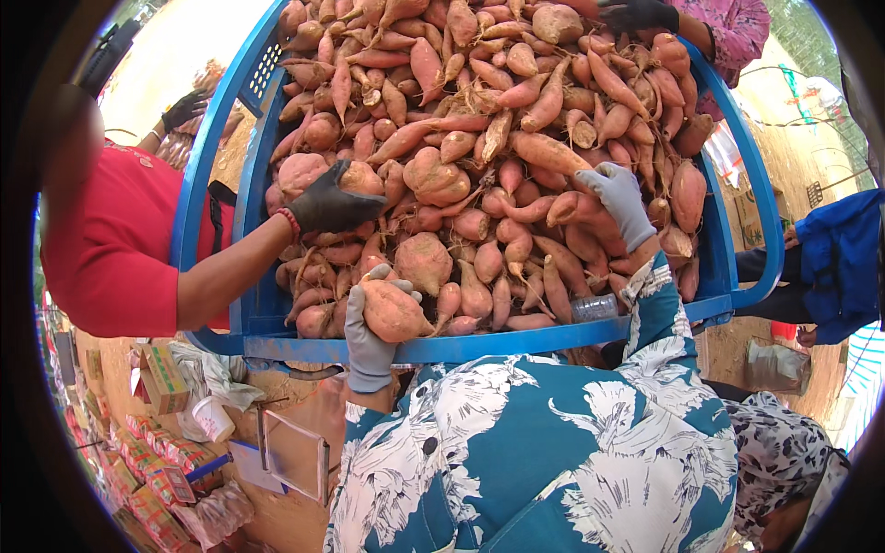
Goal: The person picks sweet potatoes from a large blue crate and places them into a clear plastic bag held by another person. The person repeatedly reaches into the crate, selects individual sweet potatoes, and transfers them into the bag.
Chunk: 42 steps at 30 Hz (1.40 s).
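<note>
A large rounded sweet potato [394, 311] rests in my left hand [366, 349], which wears a grey glove and is just above the near rim of the blue metal cart [442, 350]. My right hand [620, 202], also grey-gloved, has its fingertips on the end of a long sweet potato [546, 151] lying on the heap. Around both hands the cart is piled with sweet potatoes of many shapes, some with thin roots and cut ends. A clear plastic bottle [594, 307] lies among them by the near rim, partly hidden.
To the left, a co-worker's black-gloved hand [337, 201] reaches onto the heap. Another person's black glove [639, 15] is at the far right corner. Cardboard boxes [162, 380], a white bucket [213, 419] and several packed bags [162, 466] stand on the ground at lower left.
</note>
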Motion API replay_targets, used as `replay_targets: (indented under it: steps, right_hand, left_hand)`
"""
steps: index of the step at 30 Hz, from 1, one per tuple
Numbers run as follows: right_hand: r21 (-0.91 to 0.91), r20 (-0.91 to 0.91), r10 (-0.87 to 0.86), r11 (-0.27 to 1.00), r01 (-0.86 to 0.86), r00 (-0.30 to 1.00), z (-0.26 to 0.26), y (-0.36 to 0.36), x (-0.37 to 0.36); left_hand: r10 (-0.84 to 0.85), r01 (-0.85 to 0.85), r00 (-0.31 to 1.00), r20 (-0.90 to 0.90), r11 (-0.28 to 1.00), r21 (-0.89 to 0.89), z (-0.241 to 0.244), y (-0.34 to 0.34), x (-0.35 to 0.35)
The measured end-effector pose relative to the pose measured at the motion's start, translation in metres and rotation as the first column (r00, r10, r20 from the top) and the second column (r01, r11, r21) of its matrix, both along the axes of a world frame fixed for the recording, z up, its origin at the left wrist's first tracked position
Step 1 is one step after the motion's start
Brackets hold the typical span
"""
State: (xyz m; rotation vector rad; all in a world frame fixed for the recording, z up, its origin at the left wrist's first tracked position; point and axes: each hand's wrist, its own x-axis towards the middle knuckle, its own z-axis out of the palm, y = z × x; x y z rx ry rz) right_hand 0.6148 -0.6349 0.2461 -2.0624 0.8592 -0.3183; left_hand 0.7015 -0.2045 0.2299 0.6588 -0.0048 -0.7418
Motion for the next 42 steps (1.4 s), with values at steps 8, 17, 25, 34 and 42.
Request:
replay_targets:
  steps: [8,17,25,34,42]
  right_hand:
    - [0.483,0.430,-0.005,0.846,-0.225,0.903,0.052,0.125,-0.031]
    - [0.601,0.548,0.241,0.553,-0.577,0.801,0.028,0.276,-0.003]
    - [0.568,0.475,0.546,0.409,-0.714,0.690,0.009,0.333,0.050]
    - [-0.348,0.073,0.916,0.394,-0.851,0.395,-0.022,0.380,0.061]
    - [-0.465,-0.055,0.924,0.311,-0.829,0.377,-0.024,0.389,0.058]
  left_hand:
    - [-0.178,0.169,0.981,-0.075,0.979,-0.116,0.007,-0.001,-0.003]
    - [0.028,-0.023,0.999,0.035,0.989,-0.146,0.042,0.067,-0.024]
    - [0.315,-0.274,0.928,0.200,0.939,-0.208,0.026,0.131,-0.048]
    - [0.728,-0.719,0.686,-0.009,0.675,-0.166,0.003,0.233,-0.140]
    - [0.949,-0.964,0.245,-0.197,0.260,0.056,-0.056,0.329,-0.236]
